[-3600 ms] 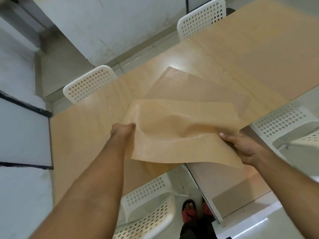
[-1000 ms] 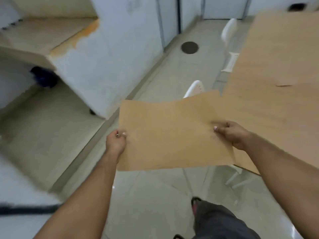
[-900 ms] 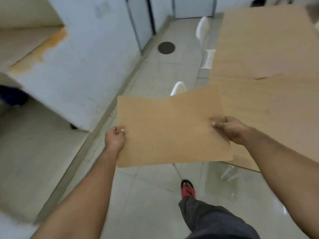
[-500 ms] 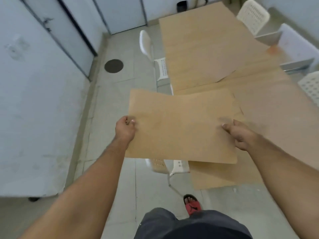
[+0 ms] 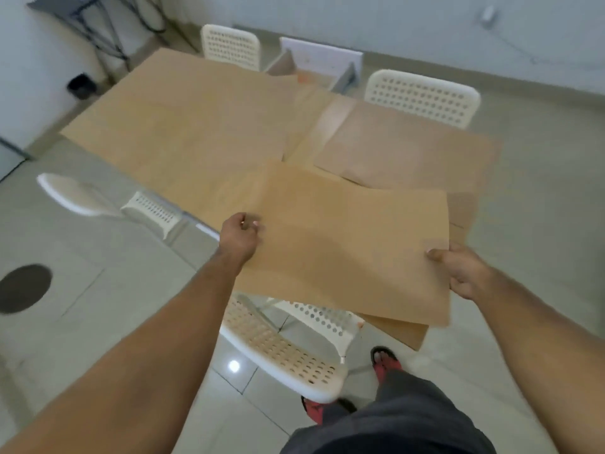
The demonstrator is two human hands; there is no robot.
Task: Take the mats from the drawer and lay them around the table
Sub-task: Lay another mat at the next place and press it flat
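I hold a tan mat (image 5: pixel 347 247) flat in the air over the near corner of the light wooden table (image 5: pixel 196 132). My left hand (image 5: pixel 240 235) pinches its left edge and my right hand (image 5: pixel 461 270) grips its right edge. A second tan mat (image 5: pixel 402 152) lies on the table at the far right side, in front of a chair. Beyond the table, an open white drawer (image 5: pixel 319 65) shows between two chairs; I cannot see what is inside it.
White perforated chairs stand around the table: one right below the held mat (image 5: pixel 281 348), one at the left (image 5: pixel 108 201), two on the far side (image 5: pixel 230 45) (image 5: pixel 422 96). A round dark floor drain (image 5: pixel 24 288) lies at the left. My legs and red sandals show below.
I have walked around the table's end and turned toward it, carrying the mat in both hands. The mat now hangs over the near table corner instead of beside the table.
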